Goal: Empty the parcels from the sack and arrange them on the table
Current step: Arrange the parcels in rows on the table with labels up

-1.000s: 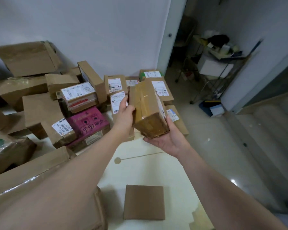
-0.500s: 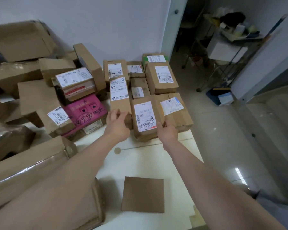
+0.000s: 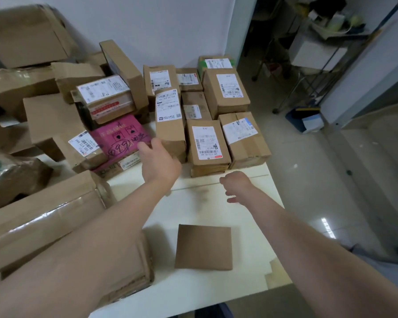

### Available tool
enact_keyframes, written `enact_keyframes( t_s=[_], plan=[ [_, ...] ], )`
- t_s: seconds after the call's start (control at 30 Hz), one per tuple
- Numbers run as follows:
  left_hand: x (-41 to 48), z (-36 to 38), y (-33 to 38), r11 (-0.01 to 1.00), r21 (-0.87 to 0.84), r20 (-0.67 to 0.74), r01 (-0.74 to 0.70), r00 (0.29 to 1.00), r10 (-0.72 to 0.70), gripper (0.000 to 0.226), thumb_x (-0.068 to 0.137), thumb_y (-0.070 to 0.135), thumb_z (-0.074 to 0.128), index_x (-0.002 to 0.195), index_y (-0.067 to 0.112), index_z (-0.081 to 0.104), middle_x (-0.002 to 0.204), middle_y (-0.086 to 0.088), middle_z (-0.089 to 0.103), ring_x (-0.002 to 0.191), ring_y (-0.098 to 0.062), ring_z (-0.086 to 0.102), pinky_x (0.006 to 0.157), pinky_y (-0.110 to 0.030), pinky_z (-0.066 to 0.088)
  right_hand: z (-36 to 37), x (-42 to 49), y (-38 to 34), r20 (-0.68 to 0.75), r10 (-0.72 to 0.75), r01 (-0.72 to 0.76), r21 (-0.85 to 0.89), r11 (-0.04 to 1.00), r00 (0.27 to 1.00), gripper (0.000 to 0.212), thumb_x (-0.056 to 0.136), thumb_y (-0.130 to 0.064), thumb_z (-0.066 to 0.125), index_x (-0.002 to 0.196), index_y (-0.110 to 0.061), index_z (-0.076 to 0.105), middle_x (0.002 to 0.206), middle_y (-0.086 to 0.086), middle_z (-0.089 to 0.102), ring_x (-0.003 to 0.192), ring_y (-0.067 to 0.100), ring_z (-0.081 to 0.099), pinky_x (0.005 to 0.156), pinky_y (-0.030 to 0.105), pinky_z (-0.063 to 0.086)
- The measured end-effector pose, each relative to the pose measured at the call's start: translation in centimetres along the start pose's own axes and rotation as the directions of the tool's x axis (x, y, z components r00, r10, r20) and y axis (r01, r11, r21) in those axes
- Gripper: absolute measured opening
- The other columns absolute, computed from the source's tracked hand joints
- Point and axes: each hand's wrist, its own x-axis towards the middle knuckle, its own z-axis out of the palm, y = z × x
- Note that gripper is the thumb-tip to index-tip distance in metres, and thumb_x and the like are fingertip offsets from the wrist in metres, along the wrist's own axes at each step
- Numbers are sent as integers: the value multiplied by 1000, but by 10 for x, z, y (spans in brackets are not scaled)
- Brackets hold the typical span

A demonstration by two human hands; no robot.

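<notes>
Several brown cardboard parcels with white labels stand in rows at the far end of the white table. The labelled parcel in the front row lies flat between a tall parcel and a taped parcel. My left hand reaches forward and its fingers touch the tall parcel's near left side, with the thumb by a pink parcel. My right hand hovers over the table just in front of the labelled parcel, fingers loosely curled, holding nothing. No sack is in view.
A flat brown square parcel lies alone near the table's front edge. Large boxes are heaped at the left under my left arm. The table's right edge drops to a tiled floor, with a wire cart beyond.
Both hands carried the labelled parcel down and set it in the front row. The right hand has let go and drawn back; the left hand moved to the tall parcel's side.
</notes>
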Motion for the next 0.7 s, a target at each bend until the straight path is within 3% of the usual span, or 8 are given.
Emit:
enact_keyframes(
  t_s=[0.1, 0.17, 0.23, 0.3, 0.33, 0.4, 0.53, 0.7],
  plan=[
    [-19, 1, -1, 969, 232, 359, 86, 918, -167, 38, 92, 20, 43, 128, 9, 52, 121, -13, 58, 105, -34, 58, 75, -32, 45, -13, -31, 16, 136, 136, -99, -246, 964, 981, 38, 99, -38, 47, 121, -8, 48, 117, 13, 55, 100, 35, 65, 80, 50, 58],
    [-41, 2, 0, 917, 400, 574, -8, 782, -244, 45, 101, 31, 36, 136, 4, 47, 134, -15, 55, 118, -35, 56, 89, -36, 49, -15, -48, 33, 232, 269, -177, -354, 918, 935, 63, 98, -53, 44, 139, -6, 38, 119, 20, 61, 96, 43, 68, 82, 56, 57],
    [-67, 4, 2, 910, 414, 717, -22, 623, -311, 57, 106, 41, 25, 148, 3, 31, 151, -17, 37, 132, -38, 44, 105, -42, 42, -10, -65, 48, 351, 352, -251, -300, 920, 868, 75, 95, -59, 46, 146, -5, 31, 122, 28, 61, 87, 47, 70, 79, 54, 59],
    [-82, 8, 3, 916, 364, 775, 171, 490, -400, 63, 103, 50, 27, 151, 7, 27, 150, -20, 36, 123, -46, 51, 98, -53, 47, -7, -77, 60, 385, 334, -270, -211, 939, 861, 74, 95, -59, 46, 138, 1, 39, 121, 28, 60, 82, 45, 71, 77, 48, 60],
    [-84, 10, 5, 913, 319, 774, 255, 485, -406, 62, 102, 52, 29, 146, 8, 33, 142, -21, 45, 113, -46, 57, 91, -55, 52, -8, -81, 64, 342, 292, -238, -191, 952, 893, 69, 97, -58, 44, 129, 2, 46, 117, 24, 61, 84, 44, 70, 80, 46, 60],
    [-80, 16, 15, 921, 172, 736, 349, 575, -356, 52, 102, 47, 32, 132, 7, 44, 121, -17, 56, 99, -38, 63, 85, -52, 55, -18, -83, 69, 180, 175, -155, -125, 980, 968, 62, 97, -58, 41, 117, 0, 51, 116, 17, 62, 93, 40, 68, 85, 46, 59],
    [-74, 32, 44, 914, -145, 630, 378, 748, -209, 53, 101, 47, 35, 133, 7, 48, 126, -11, 59, 109, -30, 60, 90, -41, 46, -60, -72, 73, -27, 31, -23, 232, 973, 999, 64, 94, -53, 53, 144, -16, 38, 139, 5, 49, 123, 29, 50, 87, 47, 53],
    [-103, 54, 46, 842, -195, 725, 503, 652, -222, 51, 101, 46, 39, 141, 15, 45, 139, -5, 47, 123, -29, 47, 92, -40, 42, -77, -66, 93, 20, 76, -79, 280, 957, 997, 41, 95, -42, 58, 118, -9, 52, 127, 8, 55, 120, 26, 54, 91, 55, 53]
  ],
)
